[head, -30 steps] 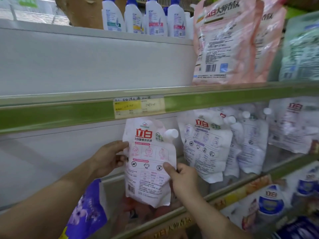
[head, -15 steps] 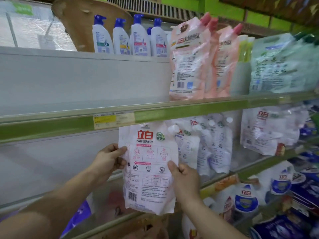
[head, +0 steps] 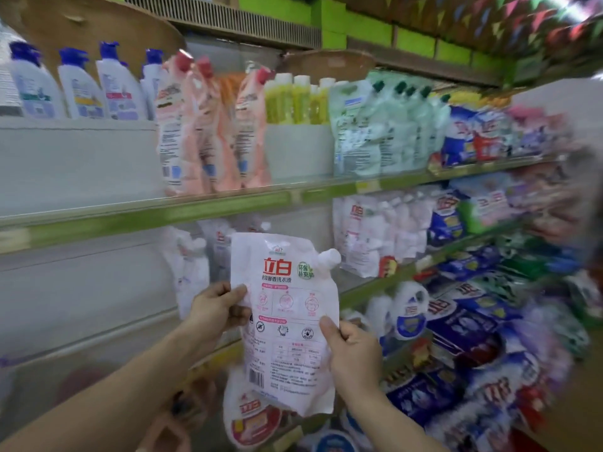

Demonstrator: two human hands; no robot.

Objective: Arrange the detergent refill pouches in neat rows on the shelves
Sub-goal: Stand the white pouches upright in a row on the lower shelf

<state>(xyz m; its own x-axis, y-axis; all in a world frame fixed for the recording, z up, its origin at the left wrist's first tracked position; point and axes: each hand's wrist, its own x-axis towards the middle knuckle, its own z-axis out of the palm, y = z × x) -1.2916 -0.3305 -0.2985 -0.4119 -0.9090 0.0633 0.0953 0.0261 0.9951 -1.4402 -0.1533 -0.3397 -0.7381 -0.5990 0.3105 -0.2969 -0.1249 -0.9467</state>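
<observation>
Both hands are gripping a white pouch (head: 287, 321) upright before the shelves (head: 146, 216); left hand (head: 217, 309) pinching its edge; right hand (head: 350, 352) clasping the other.

- The held refill pouch (head: 287, 321) is white and pale pink, with red brand characters, a green round badge, pink icon panels, a black barcode and a white cap.
- The upper-shelf pouches (head: 208, 125) are peach-pink with red caps.
- The bottles (head: 78, 86) at top left are white with blue caps.
- The bottles (head: 293, 99) beside them are yellow-green with white caps.
- The pale mint-green pouches (head: 375, 125) have dark green caps.
- The shelf edge (head: 163, 213) is green.
- The lower-right bags (head: 463, 324) are dark blue with white and red lettering.
</observation>
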